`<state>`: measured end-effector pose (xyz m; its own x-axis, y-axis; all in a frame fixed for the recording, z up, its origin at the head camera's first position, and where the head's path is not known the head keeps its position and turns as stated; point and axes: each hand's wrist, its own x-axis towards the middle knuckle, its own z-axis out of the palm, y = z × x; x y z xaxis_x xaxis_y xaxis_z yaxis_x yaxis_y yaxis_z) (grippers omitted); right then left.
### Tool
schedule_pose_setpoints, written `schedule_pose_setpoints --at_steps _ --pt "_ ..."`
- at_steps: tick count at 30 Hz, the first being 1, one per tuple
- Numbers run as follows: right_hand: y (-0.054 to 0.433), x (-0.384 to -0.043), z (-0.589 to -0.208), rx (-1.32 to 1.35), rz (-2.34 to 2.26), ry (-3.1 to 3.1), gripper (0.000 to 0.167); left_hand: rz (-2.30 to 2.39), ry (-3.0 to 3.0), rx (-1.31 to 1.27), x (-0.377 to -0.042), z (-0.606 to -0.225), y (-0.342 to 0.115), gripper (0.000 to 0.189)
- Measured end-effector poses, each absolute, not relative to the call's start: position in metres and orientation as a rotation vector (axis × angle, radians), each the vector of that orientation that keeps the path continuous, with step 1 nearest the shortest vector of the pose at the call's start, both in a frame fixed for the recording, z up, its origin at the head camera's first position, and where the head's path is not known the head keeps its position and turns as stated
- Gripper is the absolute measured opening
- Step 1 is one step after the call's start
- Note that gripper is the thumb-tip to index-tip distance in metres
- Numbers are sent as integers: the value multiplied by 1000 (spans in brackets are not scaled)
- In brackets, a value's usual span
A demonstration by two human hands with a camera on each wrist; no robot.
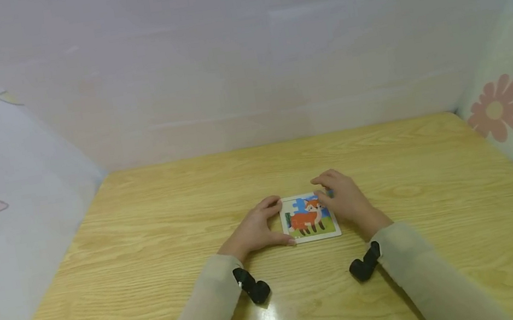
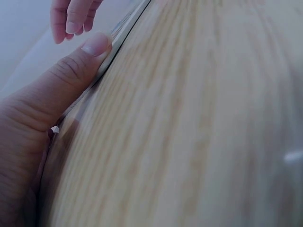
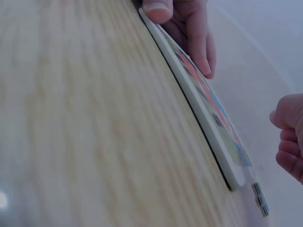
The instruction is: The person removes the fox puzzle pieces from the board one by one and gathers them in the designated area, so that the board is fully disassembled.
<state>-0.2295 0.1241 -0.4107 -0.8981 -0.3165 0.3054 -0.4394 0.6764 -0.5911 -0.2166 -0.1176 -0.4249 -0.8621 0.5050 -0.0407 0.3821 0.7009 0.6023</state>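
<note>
A small jigsaw puzzle board (image 1: 315, 237) with a white frame and an orange fox picture lies flat on the table. Its upper left part shows pale bare backing. My left hand (image 1: 259, 227) grips the board's left side, thumb at the near edge and fingers at the far corner; the left wrist view shows the thumb (image 2: 71, 71) against the edge. Over the upper right corner, my right hand (image 1: 348, 199) hovers with bent fingers and a gap between thumb and forefinger. Nothing shows between the fingers of that hand (image 3: 291, 137) in the right wrist view.
Small thin pieces (image 3: 260, 199) lie just off the board's end in the right wrist view. The wooden table (image 1: 147, 226) meets pale cloth walls (image 1: 243, 73) at the back and sides. Black wrist cameras (image 1: 258, 291) hang beneath both sleeves.
</note>
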Motion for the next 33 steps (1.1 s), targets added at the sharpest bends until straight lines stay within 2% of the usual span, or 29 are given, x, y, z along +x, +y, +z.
schedule_pose_setpoints --at_steps 16,33 --pt "97 -226 -414 699 1004 -2800 30 890 2715 729 -219 -427 -117 98" --pt "91 -227 -419 771 818 -2807 27 891 2707 726 -219 -427 -118 99"
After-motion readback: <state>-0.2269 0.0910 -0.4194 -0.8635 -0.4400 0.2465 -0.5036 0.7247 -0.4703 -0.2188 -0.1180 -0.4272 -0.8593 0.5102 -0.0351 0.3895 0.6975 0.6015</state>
